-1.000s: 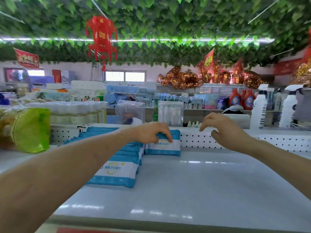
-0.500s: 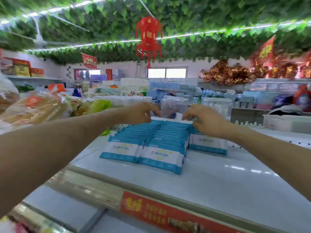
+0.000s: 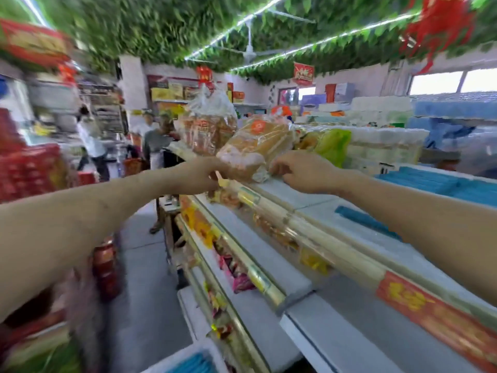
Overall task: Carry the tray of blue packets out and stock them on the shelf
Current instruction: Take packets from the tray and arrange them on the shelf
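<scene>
The stocked blue packets (image 3: 441,184) lie in rows on the white top shelf (image 3: 376,238) at the right. The corner of a white tray (image 3: 185,363) with blue packets in it shows at the bottom edge. Both my arms reach left of the packets to a bag of bread (image 3: 255,146) on the shelf's front edge. My left hand (image 3: 201,176) grips the bag's near left corner with curled fingers. My right hand (image 3: 304,173) pinches the clear plastic at the bag's right end. The picture is blurred by motion.
More bagged bread (image 3: 208,130) and a green-and-yellow pack (image 3: 330,146) stand behind the bag. Lower shelves (image 3: 242,278) with snack packets step down toward the aisle floor (image 3: 139,265). Several people (image 3: 156,141) stand at the aisle's far end. Red goods (image 3: 27,168) fill the left.
The view has swung left along the shelf. Both hands left the blue packets and moved left onto the bread bag. The tray corner has come into view at the bottom.
</scene>
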A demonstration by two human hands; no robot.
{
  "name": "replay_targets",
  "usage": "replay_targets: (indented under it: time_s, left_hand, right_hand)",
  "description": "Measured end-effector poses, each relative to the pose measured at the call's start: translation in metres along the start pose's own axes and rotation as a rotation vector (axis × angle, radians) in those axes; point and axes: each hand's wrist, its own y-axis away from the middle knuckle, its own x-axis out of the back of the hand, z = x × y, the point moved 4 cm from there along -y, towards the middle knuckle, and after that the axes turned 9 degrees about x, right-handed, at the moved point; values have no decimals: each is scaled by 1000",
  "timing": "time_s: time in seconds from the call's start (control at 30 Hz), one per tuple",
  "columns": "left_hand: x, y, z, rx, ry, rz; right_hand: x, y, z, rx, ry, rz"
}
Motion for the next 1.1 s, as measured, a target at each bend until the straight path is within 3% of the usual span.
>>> replay_targets:
  time_s: [0.13, 0.23, 0.47, 0.67, 1.1]
  left_hand:
    - [-27, 68, -65, 205, 30, -27]
    - [-76, 119, -96, 328, 54, -50]
    - [-239, 240, -126, 519, 126, -311]
    - [-348, 324, -133, 601, 148, -547]
    - [-401, 368, -137, 485, 40, -566]
  right_hand:
    - [-60, -49, -80, 171, -147, -127]
    - [-128, -53, -141, 286, -262, -330]
    - [-305, 33, -223, 342, -498, -725]
    - [-397, 108, -245, 374, -533, -913]
    - [-442, 159, -256, 429, -480, -878]
